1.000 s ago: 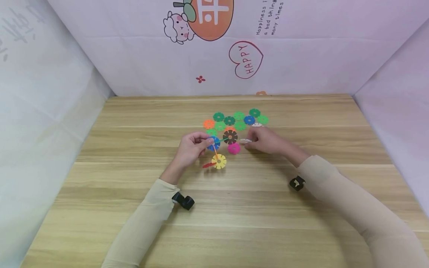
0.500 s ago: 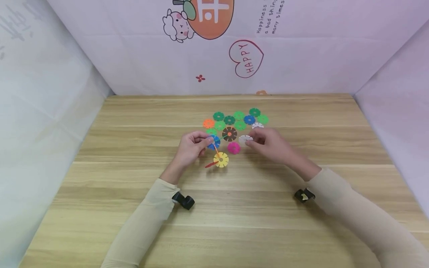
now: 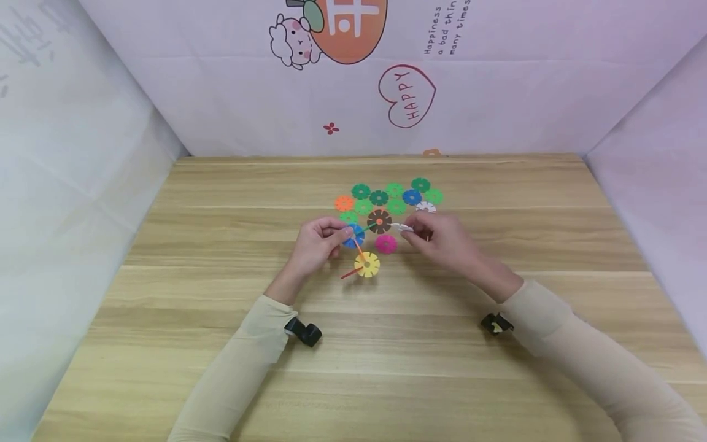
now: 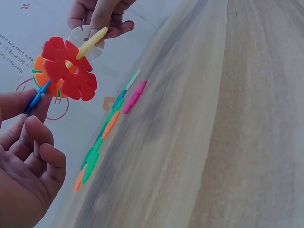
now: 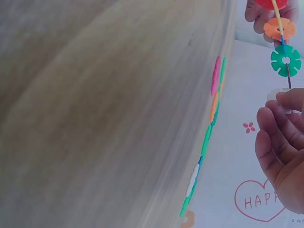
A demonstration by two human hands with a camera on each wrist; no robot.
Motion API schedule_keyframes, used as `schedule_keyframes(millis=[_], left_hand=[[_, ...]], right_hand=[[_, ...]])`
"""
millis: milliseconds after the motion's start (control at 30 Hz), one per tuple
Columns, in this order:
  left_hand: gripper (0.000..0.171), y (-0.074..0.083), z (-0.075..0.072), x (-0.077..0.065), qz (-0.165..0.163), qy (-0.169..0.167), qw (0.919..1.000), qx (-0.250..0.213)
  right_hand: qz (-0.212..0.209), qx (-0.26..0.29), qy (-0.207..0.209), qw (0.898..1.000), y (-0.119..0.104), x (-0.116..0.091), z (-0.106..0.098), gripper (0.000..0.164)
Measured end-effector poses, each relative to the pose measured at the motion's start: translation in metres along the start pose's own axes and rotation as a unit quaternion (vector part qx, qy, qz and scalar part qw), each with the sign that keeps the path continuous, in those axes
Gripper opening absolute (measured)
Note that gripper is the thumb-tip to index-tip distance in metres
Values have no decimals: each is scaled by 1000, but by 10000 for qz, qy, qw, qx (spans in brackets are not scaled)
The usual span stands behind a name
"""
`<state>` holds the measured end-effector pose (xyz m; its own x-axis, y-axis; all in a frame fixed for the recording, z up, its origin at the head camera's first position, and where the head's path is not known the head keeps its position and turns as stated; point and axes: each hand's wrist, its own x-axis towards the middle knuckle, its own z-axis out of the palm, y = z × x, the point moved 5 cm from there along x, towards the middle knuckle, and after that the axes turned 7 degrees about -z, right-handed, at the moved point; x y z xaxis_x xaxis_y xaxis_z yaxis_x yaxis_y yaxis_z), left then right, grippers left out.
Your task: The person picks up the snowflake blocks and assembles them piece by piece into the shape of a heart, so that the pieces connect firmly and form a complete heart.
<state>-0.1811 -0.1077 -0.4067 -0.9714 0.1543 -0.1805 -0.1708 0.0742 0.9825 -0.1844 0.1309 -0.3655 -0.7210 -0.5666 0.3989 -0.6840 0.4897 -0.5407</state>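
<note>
My left hand (image 3: 315, 245) pinches the blue slotted disc (image 3: 356, 237) of a chain of notched plastic discs, held up above the table. An orange disc (image 4: 40, 71) joins it to a yellow disc (image 3: 367, 264), and a red disc (image 4: 53, 72) sits at that end. Toward the right, an edge-on green disc (image 5: 279, 66) links the blue disc to a brown disc (image 3: 379, 221). My right hand (image 3: 442, 239) pinches a white disc (image 3: 400, 228), tilted nearly edge-on, its rim right at the brown disc's edge. Fingers hide part of the white and blue discs.
Several loose discs lie flat behind the hands: green, orange, a blue one (image 3: 412, 197) and another white one (image 3: 426, 207). A pink disc (image 3: 386, 244) lies between the hands. The wooden table (image 3: 375, 356) meets printed cloth walls (image 3: 497, 104) at the back and sides.
The white disc faced the camera half a second ago; my right hand has turned it nearly edge-on and brought it left to the brown disc. The yellow and red end has shifted slightly right.
</note>
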Motion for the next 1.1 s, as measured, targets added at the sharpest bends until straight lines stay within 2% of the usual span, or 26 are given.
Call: schedule_keyframes(millis=[233, 500, 800, 1000, 1100], left_hand=[[10, 1, 1, -1, -77, -21, 9999, -92], [11, 0, 2, -1, -90, -13, 9999, 64], [13, 3, -6, -3, -219, 123, 9995, 195], [16, 5, -6, -2, -39, -76, 9995, 297], [17, 7, -6, -3, 1, -236, 9991, 361]], right_hand=[[-168, -250, 19, 9995, 0, 2, 2, 6], [-227, -249, -121, 9994, -6, 3, 3, 12], [-409, 270, -848, 9952, -12, 3, 3, 25], [-883, 136, -1242, 9882, -16, 4, 4, 28], [-882, -152, -1435, 9856, -20, 4, 3, 31]])
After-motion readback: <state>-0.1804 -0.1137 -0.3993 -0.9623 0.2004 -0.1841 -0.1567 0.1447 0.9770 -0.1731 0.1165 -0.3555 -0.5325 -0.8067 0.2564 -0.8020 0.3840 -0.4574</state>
